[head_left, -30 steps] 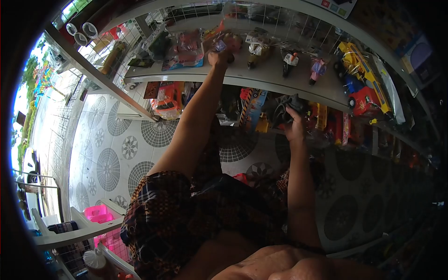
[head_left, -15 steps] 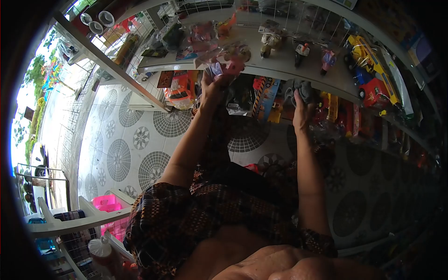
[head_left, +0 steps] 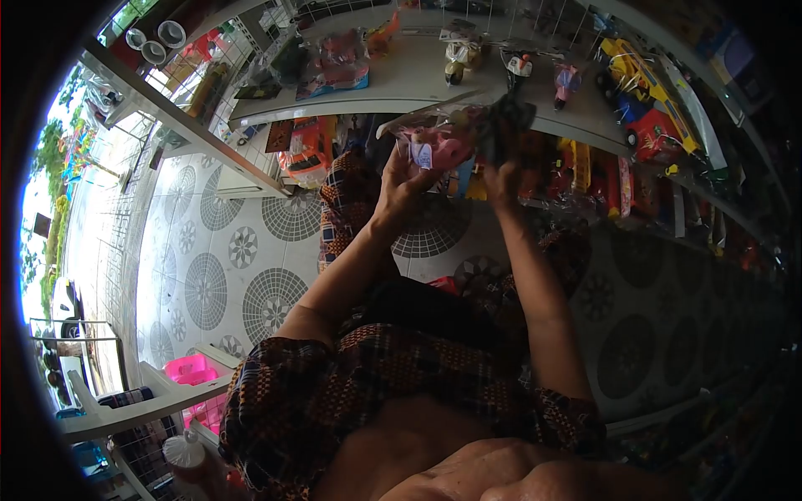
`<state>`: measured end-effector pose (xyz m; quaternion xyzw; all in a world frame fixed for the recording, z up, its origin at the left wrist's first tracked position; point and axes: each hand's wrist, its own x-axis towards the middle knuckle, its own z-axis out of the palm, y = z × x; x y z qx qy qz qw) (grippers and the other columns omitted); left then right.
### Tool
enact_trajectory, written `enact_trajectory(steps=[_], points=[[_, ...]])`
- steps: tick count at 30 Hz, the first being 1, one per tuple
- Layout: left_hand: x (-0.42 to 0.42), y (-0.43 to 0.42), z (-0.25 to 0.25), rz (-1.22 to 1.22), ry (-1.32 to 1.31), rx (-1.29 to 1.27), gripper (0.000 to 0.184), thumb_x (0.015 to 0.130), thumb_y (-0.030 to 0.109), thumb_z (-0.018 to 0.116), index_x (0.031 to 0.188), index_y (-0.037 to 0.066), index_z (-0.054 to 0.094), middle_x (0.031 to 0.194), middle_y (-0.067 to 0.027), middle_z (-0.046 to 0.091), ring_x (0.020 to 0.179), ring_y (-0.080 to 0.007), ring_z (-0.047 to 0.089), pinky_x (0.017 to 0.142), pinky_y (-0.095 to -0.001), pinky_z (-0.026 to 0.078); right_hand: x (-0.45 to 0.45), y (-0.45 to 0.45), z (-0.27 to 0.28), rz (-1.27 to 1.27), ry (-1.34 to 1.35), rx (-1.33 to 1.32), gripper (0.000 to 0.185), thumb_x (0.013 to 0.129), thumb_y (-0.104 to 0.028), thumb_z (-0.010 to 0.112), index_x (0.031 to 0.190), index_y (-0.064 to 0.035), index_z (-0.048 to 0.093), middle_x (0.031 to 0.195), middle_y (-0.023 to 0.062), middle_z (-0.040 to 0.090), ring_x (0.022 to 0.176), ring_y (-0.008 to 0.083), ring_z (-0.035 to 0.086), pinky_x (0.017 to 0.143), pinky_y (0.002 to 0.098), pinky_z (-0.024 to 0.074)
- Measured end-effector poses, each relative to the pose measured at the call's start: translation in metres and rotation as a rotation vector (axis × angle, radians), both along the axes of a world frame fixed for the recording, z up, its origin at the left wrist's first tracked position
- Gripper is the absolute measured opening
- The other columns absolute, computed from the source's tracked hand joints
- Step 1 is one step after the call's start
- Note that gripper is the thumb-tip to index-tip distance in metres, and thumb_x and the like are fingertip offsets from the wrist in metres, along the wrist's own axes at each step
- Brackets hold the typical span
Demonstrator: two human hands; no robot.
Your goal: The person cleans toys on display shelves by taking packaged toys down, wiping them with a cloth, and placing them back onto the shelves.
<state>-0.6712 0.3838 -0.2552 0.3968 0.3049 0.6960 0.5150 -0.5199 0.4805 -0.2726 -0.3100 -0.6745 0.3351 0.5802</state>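
Observation:
My left hand [head_left: 403,189] is closed round a pink toy [head_left: 447,149] in a clear plastic wrapper with a white label, held just in front of the shelf edge. Beside it on the right, my right hand [head_left: 504,179] grips a dark grey cloth [head_left: 506,125], blurred by motion. The cloth is close to the toy's wrapper; whether they touch I cannot tell. On the shelf [head_left: 401,102] behind stand a white toy motorbike [head_left: 517,68], a yellowish toy scooter [head_left: 459,63] and a pink-purple toy [head_left: 565,85].
Bagged toys [head_left: 338,63] lie at the shelf's left. A yellow toy truck with a red cab [head_left: 658,138] sits at its right end. More packaged toys, including an orange toy car [head_left: 309,152], fill the lower level. Pink baskets [head_left: 192,371] stand at lower left on another rack.
My left hand has brought the pink toy right and down, away from the shelf. My right hand has moved the grey cloth left and up, toward the toy. The view has shifted slightly.

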Motion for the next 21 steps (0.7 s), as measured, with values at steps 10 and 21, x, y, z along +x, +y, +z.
enact_trajectory(steps=[10, 21], points=[[-0.033, 0.014, 0.012, 0.324, 1.698, 0.711, 0.043, 0.072, 0.008, 0.055, 0.113, 0.018, 0.047, 0.122, -0.0112, 0.043, 0.113, -0.0294, 0.043, 0.09, -0.045, 0.039, 0.069, 0.018, 0.023, 0.099, 0.41, -0.214, 0.037, 0.079, -0.014, 0.059, 0.112, -0.0018, 0.05, 0.108, 0.0073, 0.056, 0.1, 0.0174, 0.052, 0.087, 0.0288, 0.0378], [-0.039, 0.027, 0.017, 0.291, 1.854, 0.772, 0.047, 0.073, 0.011, 0.052, 0.117, 0.028, 0.046, 0.124, -0.008, 0.039, 0.113, -0.027, 0.042, 0.09, -0.0423, 0.038, 0.067, -0.016, 0.053, 0.296, -0.582, 0.12, 0.031, 0.074, -0.017, 0.061, 0.101, -0.0034, 0.056, 0.093, 0.0158, 0.06, 0.087, 0.0281, 0.058, 0.075, 0.0347, 0.0447]])
